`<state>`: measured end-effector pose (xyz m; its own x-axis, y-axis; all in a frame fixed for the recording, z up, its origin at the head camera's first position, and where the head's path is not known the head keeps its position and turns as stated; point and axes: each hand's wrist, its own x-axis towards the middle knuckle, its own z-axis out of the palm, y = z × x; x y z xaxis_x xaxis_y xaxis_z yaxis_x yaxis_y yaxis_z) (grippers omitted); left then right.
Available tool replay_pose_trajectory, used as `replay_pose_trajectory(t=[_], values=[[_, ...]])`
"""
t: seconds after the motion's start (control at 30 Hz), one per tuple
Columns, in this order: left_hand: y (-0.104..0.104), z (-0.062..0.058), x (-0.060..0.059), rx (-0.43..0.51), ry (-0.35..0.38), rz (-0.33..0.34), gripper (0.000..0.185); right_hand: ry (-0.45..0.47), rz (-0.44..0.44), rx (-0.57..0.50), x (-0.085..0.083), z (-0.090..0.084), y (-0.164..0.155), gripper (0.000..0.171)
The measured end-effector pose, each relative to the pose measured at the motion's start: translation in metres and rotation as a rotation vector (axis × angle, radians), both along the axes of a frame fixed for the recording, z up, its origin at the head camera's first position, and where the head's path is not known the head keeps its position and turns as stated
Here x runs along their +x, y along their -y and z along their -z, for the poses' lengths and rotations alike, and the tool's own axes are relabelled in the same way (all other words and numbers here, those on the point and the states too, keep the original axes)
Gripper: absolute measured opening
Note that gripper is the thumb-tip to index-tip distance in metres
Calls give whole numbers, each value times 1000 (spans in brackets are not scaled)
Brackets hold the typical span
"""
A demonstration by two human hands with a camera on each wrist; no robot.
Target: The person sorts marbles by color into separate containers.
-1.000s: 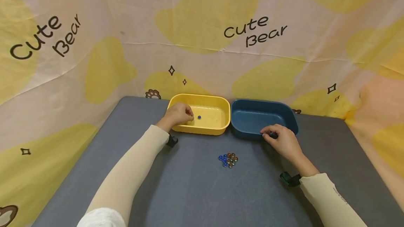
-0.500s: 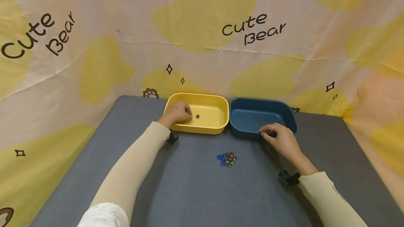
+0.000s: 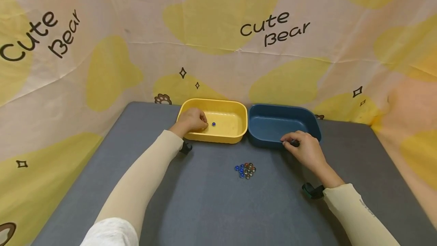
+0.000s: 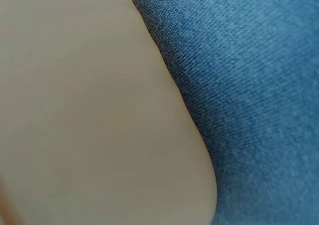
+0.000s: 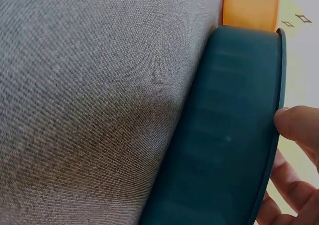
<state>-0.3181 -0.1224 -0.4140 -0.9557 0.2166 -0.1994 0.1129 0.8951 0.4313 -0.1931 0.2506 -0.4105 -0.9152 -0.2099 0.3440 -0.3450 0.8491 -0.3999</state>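
My left hand (image 3: 192,120) reaches over the near left side of the yellow bin (image 3: 235,138). Its fingers bend down inside, beside a single blue marble (image 3: 213,124) on the bottom. I cannot tell whether those fingertips pinch anything. At the near rim of the dark blue bin (image 3: 264,142), my right hand (image 3: 302,147) grips the edge. In the right wrist view the thumb (image 5: 299,124) presses the rim from outside while the other fingers lie beyond it. Several blue and brownish glass marbles (image 3: 246,171) sit clustered on the table in front of the bins.
Both bins stand side by side at the back of the grey table (image 3: 211,208), close to a printed cloth backdrop (image 3: 218,60). Black straps circle both wrists. In the left wrist view a pale blurred surface fills most of the frame, with blue-grey fabric (image 4: 259,85) beside it.
The head view has shifted slightly. Both hands keep their places at the two bins, and the marbles stay where they were.
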Motion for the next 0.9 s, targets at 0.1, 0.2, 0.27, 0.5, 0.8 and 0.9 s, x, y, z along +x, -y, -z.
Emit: replay_pose_trajectory(t=[0.1, 0.2, 0.27, 0.5, 0.8, 0.9], values=[[3, -2, 2, -14, -14, -5, 15, 0, -7, 4, -1, -1, 1, 10], [3, -7, 5, -40, -38, 2, 21, 1, -8, 6, 0, -1, 1, 11], [3, -11, 9, -58, -60, 8, 24, 0, -5, 8, 0, -1, 1, 11], [0, -27, 28, -51, -138, 20, 26, -4, 0, 8, 1, -2, 2, 10], [-12, -41, 62, 38, -262, 61, 29, 7, 10, 30, 0, -3, 2, 10], [-17, -42, 74, 60, -295, 79, 25, 23, 12, 37, 0, -4, 2, 10]])
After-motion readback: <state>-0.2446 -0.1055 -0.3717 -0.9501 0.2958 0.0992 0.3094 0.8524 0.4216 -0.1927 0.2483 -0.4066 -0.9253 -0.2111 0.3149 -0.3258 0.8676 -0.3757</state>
